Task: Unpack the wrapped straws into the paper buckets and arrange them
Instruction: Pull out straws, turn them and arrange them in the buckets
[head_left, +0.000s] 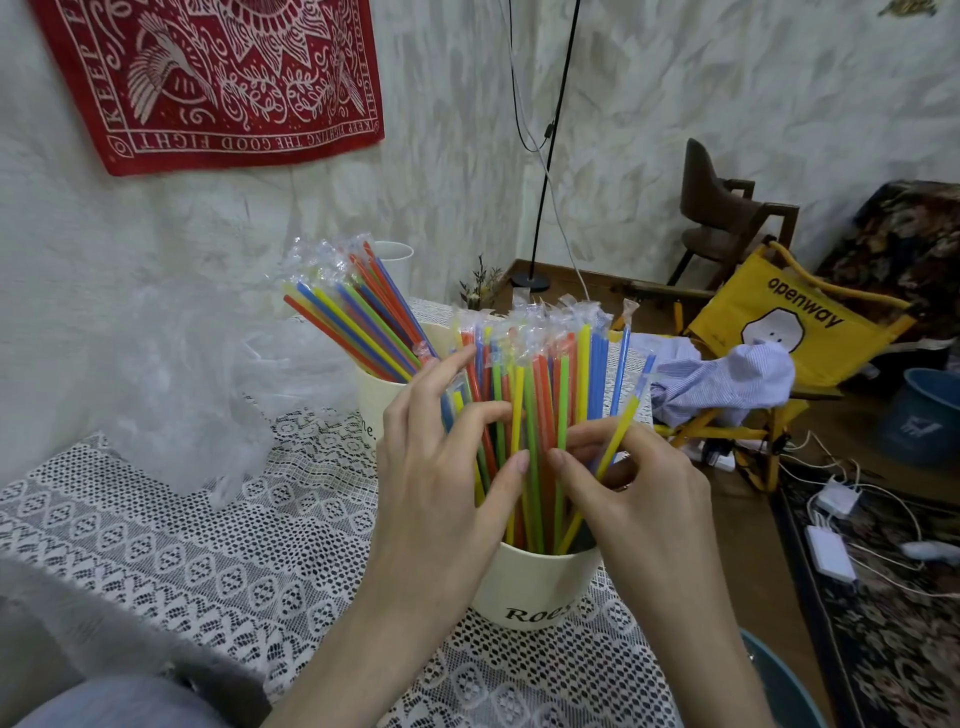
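A cream paper bucket (535, 582) stands near the table's right edge, full of upright wrapped straws (540, 384) in several colours. My left hand (441, 467) reaches into the bunch from the left, fingers spread among the straws and thumb pressing their front. My right hand (639, 483) pinches a yellow straw (618, 431) that leans to the right at the bunch's edge. Behind and to the left, a second cream bucket (371, 400) holds another bunch of wrapped straws (358, 312) leaning left.
A crumpled clear plastic bag (202, 384) lies on the lace tablecloth (208, 545) at the left. A white cup (397, 267) stands at the back by the wall. Right of the table are a yellow folding chair (779, 322), a blue bin (919, 415) and cables on the floor.
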